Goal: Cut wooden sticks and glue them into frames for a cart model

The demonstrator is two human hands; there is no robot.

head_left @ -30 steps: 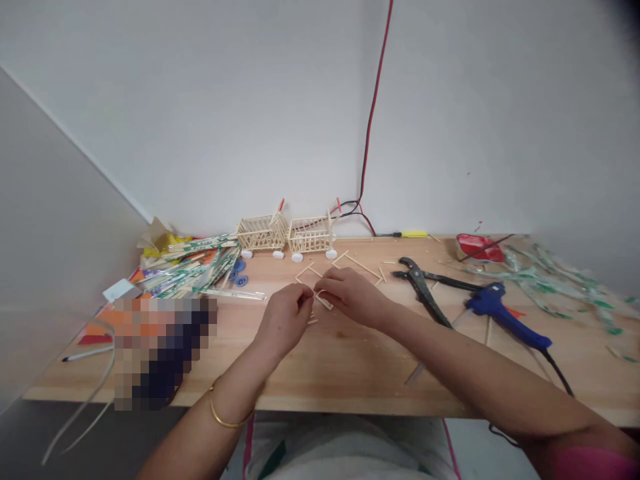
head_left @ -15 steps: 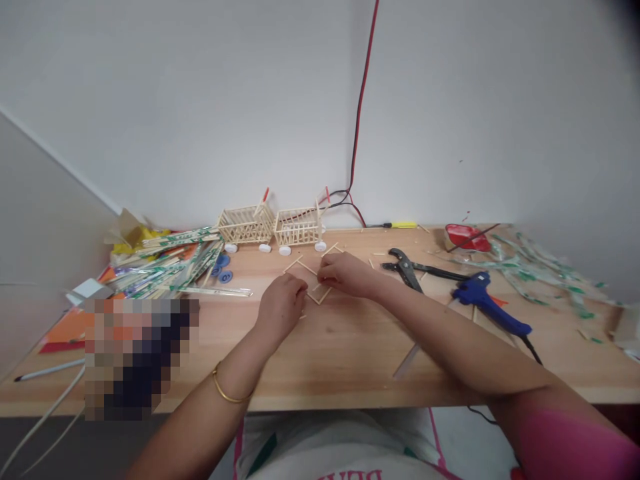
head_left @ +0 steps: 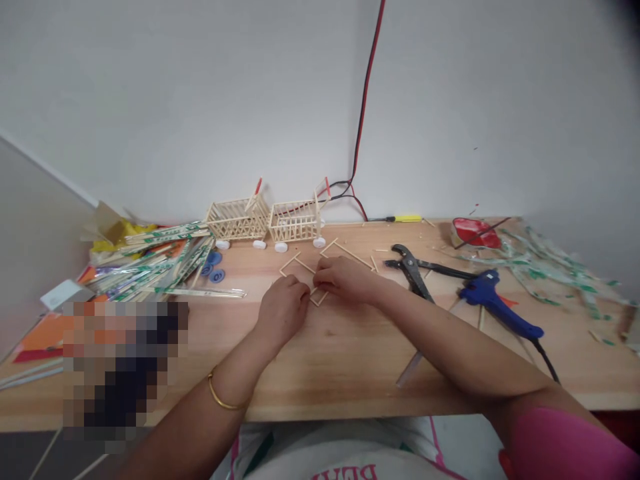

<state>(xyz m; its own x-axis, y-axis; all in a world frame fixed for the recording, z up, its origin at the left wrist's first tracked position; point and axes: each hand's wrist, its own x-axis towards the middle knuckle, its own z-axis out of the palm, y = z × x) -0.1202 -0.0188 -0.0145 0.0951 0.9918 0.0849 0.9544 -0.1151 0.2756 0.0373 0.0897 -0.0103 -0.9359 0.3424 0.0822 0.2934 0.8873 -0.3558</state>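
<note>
A small rectangular frame of thin wooden sticks (head_left: 319, 305) lies on the wooden table, partly covered by my fingers. My left hand (head_left: 284, 308) is closed at its near left side, the fingertips curled and mostly hidden. Reaching in from the right, my right hand (head_left: 344, 280) pinches at the same frame, its fingertips almost meeting the left ones. Whatever small piece may sit between the fingers is hidden. Just behind the right hand lies a second open stick frame (head_left: 356, 255). Two miniature stick carts, one at left (head_left: 237, 220) and one at right (head_left: 295, 222), stand on white wheels by the wall.
At left lie packaged chopsticks (head_left: 165, 267), blue wheels (head_left: 216, 275) and a white box (head_left: 65, 293). Pliers (head_left: 413, 270), a blue glue gun (head_left: 500, 310) with a glue stick (head_left: 411, 368), a red scoop-like piece (head_left: 475, 233) and torn wrappers (head_left: 555, 267) are at right. A yellow-handled tool (head_left: 406, 219) lies by the wall.
My right hand has shifted slightly down and left, closer to my left hand, uncovering more of the second stick frame. The camera view has also moved a little.
</note>
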